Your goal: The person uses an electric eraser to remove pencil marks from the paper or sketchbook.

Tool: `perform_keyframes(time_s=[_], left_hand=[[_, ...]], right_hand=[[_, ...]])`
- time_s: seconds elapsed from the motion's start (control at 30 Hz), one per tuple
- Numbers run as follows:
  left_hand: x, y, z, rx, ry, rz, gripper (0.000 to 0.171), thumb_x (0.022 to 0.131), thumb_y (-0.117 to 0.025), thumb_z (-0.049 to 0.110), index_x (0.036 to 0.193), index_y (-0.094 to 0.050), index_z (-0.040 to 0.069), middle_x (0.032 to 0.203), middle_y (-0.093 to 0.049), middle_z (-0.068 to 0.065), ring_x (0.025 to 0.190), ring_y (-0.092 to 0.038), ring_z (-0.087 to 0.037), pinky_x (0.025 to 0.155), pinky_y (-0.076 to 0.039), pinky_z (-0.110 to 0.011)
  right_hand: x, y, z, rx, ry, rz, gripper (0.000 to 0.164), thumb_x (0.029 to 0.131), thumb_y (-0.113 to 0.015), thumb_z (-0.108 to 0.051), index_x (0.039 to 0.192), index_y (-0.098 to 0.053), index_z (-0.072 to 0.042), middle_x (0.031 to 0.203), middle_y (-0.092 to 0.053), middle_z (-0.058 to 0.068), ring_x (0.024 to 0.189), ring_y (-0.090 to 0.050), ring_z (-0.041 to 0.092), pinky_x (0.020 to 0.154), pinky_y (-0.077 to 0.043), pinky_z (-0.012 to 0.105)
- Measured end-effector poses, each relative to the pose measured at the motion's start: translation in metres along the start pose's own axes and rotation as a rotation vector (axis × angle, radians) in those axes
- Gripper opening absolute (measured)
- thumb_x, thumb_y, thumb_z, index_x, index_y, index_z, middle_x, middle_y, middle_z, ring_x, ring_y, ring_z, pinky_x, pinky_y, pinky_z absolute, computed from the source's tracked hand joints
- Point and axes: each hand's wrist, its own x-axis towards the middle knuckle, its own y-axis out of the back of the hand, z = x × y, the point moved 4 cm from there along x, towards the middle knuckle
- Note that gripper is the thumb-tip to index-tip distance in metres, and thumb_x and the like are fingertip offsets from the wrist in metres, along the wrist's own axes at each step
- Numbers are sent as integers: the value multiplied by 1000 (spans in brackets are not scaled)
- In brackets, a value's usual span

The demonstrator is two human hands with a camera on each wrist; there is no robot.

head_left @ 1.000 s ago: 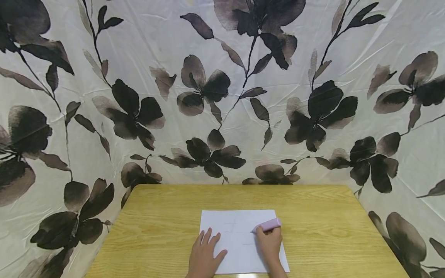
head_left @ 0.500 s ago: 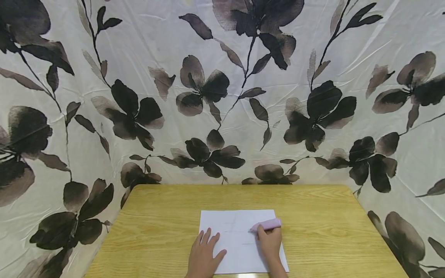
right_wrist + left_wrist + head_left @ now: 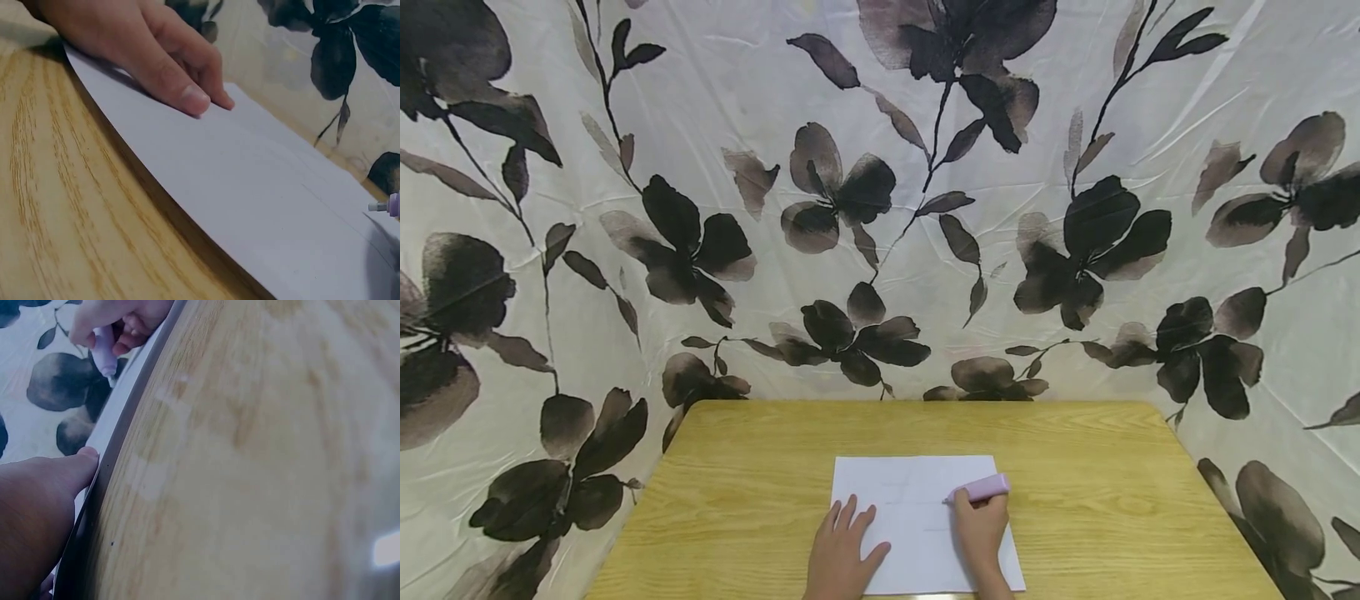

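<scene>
A sheet of white paper [image 3: 910,567] with several faint thin lines lies near the table's front edge. My left hand [image 3: 841,552] rests flat on its left part, fingers spread. On the right part, my right hand [image 3: 983,532] grips a thick lilac electric eraser [image 3: 991,486], tilted, its tip at the right end of one faint line. The eraser's short whitish nib [image 3: 377,207] shows at the edge of the right wrist view, close over the paper. In the left wrist view, the left thumb [image 3: 81,467] lies at the paper's edge.
The yellow wood-grain table [image 3: 737,475] extends to both sides and behind the paper. A white cloth [image 3: 760,275] printed with dark flowers hangs behind and around it. Light glares off the tabletop [image 3: 337,456] in the left wrist view.
The eraser's tip shifted slightly left along the faint line, then back right, tilting a little more upright at its rear end. My left hand and the paper have stayed in place.
</scene>
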Motion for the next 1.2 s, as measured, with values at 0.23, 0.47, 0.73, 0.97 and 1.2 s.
perform_keyframes(time_s=[0.23,0.47,0.73,0.97,1.2], left_hand=[[-1,-1,-1,-3,2,9,58,86,-63,55,128,-62,15,139,-51,-18,131,-39,-42,107,-33,-56],[-1,1,1,-2,1,7,59,86,-63,55,129,-62,15,139,-50,-18,132,-38,-42,108,-32,-56],[-1,3,1,-2,-3,-3,59,87,-62,56,129,-62,14,139,-51,-18,132,-38,-41,108,-32,-56],[1,2,1,2,-7,2,59,87,-61,56,128,-63,14,138,-51,-18,132,-39,-41,108,-32,-56],[0,3,1,-4,-6,-2,59,87,-61,57,128,-63,14,138,-51,-19,132,-39,-41,107,-32,-56]], right_hand=[[0,-1,2,-33,11,-14,30,73,-69,1,95,-47,-2,70,-49,3,59,-44,11,51,-38,25],[0,-2,1,-37,3,-30,30,73,-68,1,95,-49,0,72,-52,5,62,-47,15,52,-40,25],[1,-2,-1,-49,5,-56,30,72,-68,1,94,-48,-2,70,-51,4,61,-47,16,51,-40,25],[2,-3,-2,-49,9,-58,29,72,-68,-1,92,-48,-3,68,-51,3,60,-47,16,52,-40,25],[1,-5,-1,-56,-9,-90,27,73,-69,-3,90,-49,-3,67,-53,3,58,-48,14,51,-41,25]])
